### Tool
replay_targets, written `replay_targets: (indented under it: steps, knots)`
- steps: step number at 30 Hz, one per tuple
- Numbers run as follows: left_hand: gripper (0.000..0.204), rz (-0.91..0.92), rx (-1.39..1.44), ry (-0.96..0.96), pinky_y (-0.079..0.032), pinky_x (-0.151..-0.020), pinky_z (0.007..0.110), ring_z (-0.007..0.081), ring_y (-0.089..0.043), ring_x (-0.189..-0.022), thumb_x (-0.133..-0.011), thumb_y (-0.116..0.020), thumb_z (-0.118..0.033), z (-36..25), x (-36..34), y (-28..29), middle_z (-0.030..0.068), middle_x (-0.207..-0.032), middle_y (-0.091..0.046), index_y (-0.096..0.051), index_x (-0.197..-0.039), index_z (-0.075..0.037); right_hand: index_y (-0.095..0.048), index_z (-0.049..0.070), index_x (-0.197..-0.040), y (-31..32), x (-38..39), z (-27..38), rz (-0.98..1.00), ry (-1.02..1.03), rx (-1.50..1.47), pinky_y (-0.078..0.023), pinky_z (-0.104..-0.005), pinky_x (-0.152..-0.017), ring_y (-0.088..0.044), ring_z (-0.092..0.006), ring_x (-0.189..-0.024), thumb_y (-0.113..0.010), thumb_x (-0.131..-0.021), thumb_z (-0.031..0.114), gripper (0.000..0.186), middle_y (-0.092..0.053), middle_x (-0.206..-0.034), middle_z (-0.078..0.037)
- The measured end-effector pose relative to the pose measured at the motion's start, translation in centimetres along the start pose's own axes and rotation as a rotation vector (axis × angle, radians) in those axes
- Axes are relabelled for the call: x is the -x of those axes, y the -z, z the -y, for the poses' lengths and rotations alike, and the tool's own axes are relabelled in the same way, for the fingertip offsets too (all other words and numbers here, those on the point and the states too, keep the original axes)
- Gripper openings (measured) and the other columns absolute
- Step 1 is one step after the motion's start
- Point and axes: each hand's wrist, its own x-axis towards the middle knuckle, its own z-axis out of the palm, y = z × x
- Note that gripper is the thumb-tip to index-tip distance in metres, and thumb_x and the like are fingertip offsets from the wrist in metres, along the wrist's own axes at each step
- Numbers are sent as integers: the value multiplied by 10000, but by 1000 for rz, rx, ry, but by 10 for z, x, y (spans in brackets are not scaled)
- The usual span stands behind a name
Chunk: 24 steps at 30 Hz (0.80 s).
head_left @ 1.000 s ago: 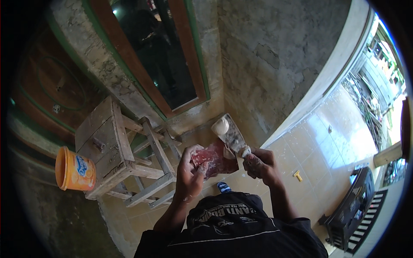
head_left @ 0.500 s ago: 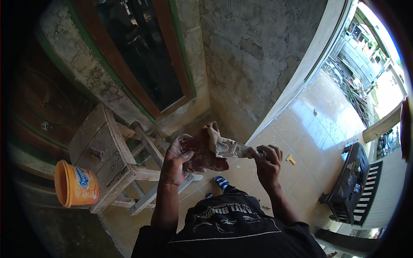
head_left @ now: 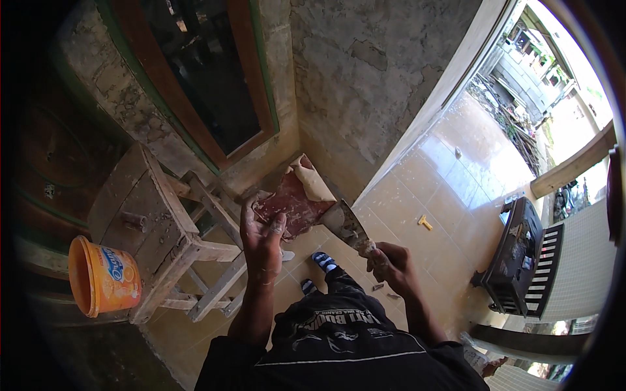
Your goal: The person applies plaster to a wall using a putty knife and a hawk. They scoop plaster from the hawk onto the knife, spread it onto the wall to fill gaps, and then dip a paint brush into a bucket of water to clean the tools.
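My left hand point(head_left: 263, 241) grips the near-left edge of a flat reddish-brown board point(head_left: 297, 207), its thumb pressed on top. A thick strip of cream putty point(head_left: 313, 180) lies along the board's far right edge, and thin white smears mark the rest of the surface. Closed around a handle, my right hand point(head_left: 394, 265) holds a putty knife point(head_left: 347, 227). The knife slants up and left, its blade end meeting the board's right corner beside the putty. Some putty clings to the blade near the handle. Whitish residue coats my left fingers and wrist.
At left, an orange bucket point(head_left: 107, 277) stands by a worn wooden stool point(head_left: 134, 218) with a short cylinder point(head_left: 134, 221) on top. Patchy plastered walls point(head_left: 365, 78) meet ahead, beside a framed window point(head_left: 208, 85). A yellow T-shaped piece point(head_left: 425, 223) and a black case-like object point(head_left: 515, 260) are at right.
My right hand has come lower and nearer, tilting the putty knife more steeply. The blade shows less putty than before, and putty now lies smoother along the board's edge.
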Motion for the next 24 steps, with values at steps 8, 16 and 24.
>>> replay_targets:
  steps: [8, 16, 24]
  knots:
    - [309, 198, -518, -278, -438, -848, 306, 192, -536, -960, -877, -497, -4, 2, 43, 7, 148, -1053, -517, -425, -1176, 29, -617, -22, -910, -18, 6, -8, -13, 20, -80, -348, -201, -424, -458, -53, -490, -514, -919, 380, 415, -557, -639, -30]
    - [346, 259, -358, 42, -473, -820, 296, 178, -595, -927, -818, -500, 50, 1, 52, 39, 122, -1033, -565, -441, -1157, 16, -621, -38, -973, -38, -3, -2, -13, 204, -126, -408, -246, -530, -504, -83, -622, -545, -913, 255, 309, -566, -706, -23]
    - [388, 208, 127, 455, -515, -808, 297, 162, -597, -906, -759, -528, 64, -21, 38, 53, 100, -1009, -588, -472, -1136, -8, -670, 102, -1032, -51, -23, -35, -434, 814, 675, -441, -297, -662, -574, -213, -780, -729, -688, 11, 361, -620, -927, -97]
